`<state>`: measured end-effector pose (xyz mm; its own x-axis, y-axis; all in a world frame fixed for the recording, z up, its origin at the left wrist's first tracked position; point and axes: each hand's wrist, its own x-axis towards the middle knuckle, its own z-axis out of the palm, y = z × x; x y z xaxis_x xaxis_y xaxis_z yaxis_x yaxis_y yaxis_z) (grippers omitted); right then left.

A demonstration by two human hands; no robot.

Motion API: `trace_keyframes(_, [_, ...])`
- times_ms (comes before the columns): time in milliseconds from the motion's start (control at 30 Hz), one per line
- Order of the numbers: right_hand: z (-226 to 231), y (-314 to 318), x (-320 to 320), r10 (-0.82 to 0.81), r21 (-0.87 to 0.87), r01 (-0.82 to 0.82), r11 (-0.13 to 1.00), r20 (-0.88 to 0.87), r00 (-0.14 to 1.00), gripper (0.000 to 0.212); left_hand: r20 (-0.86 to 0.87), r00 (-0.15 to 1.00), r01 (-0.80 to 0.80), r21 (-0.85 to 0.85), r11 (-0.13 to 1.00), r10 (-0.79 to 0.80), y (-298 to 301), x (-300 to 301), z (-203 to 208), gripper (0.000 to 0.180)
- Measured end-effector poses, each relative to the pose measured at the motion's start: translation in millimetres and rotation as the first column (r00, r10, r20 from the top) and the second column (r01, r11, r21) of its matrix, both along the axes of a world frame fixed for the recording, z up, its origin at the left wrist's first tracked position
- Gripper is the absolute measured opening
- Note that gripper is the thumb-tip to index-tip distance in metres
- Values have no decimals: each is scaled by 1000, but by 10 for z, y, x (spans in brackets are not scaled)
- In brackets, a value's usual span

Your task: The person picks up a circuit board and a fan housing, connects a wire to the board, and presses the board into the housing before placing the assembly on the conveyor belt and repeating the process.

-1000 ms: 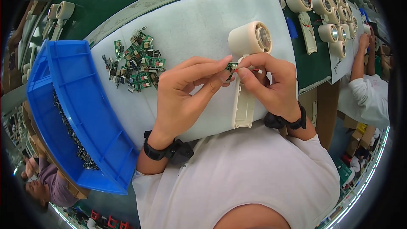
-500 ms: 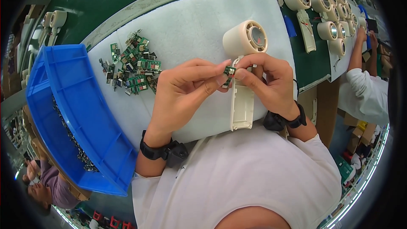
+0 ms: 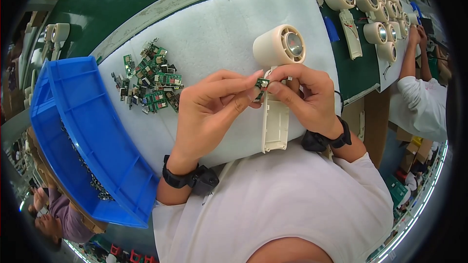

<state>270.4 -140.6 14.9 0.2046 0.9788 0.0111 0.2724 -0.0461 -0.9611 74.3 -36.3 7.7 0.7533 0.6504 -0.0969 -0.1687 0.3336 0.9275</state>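
Observation:
My left hand [image 3: 210, 107] and my right hand [image 3: 304, 98] meet over a cream plastic fan housing [image 3: 278, 53] with a round head and a long open handle [image 3: 276, 129] lying on white foam [image 3: 219, 29]. Both hands pinch a small green circuit board [image 3: 262, 84] between their fingertips, just above the top of the handle. My right hand also rests against the handle. A pile of similar small green circuit boards [image 3: 148, 80] lies on the foam to the left of my left hand.
A blue plastic bin [image 3: 83, 136] with small dark parts stands at the left. Several cream fan housings [image 3: 375, 14] lie in a row at the upper right, where another person in white [image 3: 421, 97] works. Green bench surface [image 3: 122, 0] lies beyond the foam.
Both hands have stayed together at the top of the handle, with only small finger shifts on the little board. The view has shifted slightly.

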Motion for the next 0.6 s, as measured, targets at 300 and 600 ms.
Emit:
trace_keyframes(300, [-27, 17, 6, -11, -1, 11, 1000, -36, 999, 12, 1, 1000, -22, 118, 993, 22, -14, 31, -11, 38])
trace_keyframes(600, [-76, 71, -2, -50, 47, 53, 997, -61, 997, 16, -30, 995, -86, 160, 983, 92, -35, 82, 12, 35])
